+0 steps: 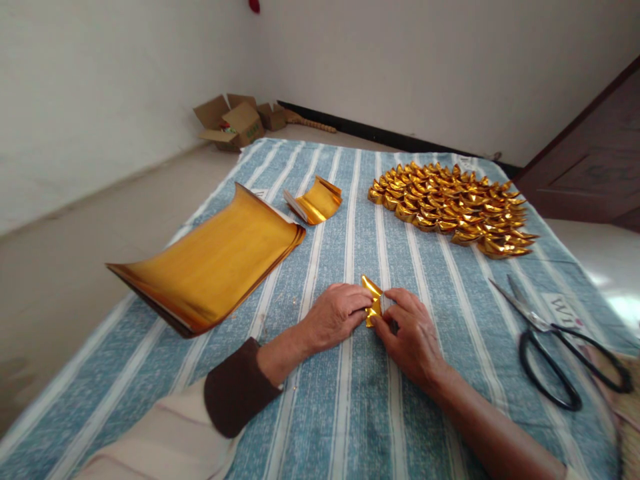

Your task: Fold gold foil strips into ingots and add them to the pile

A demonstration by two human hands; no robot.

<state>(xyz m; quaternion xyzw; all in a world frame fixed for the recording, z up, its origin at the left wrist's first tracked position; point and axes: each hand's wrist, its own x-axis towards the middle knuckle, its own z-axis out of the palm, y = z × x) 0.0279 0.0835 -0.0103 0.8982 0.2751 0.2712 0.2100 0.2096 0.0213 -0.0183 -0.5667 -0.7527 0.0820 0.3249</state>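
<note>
While both hands meet low at centre, the scene reads as follows.
Left hand (336, 313): fingers curled together, pinching the gold foil piece (373, 301) from its 9 o'clock side.
Right hand (410, 330): fingertips pressed together on the same piece from its 3 o'clock side.
Gold foil piece: small, creased, held between both hands just above the striped cloth (350, 407).
Foil sheet stack (213, 263): at 10 o'clock from the hands, edges curling upward.
Curled foil sheet (316, 200): at 11 o'clock, lying alone.
Folded gold pile (453, 208): at 1 o'clock, packed closely.
Scissors (553, 347): at 3 o'clock, blades parted, well apart from the hands.
Cardboard boxes (237, 121): on the floor beyond the cloth, by the wall.
</note>
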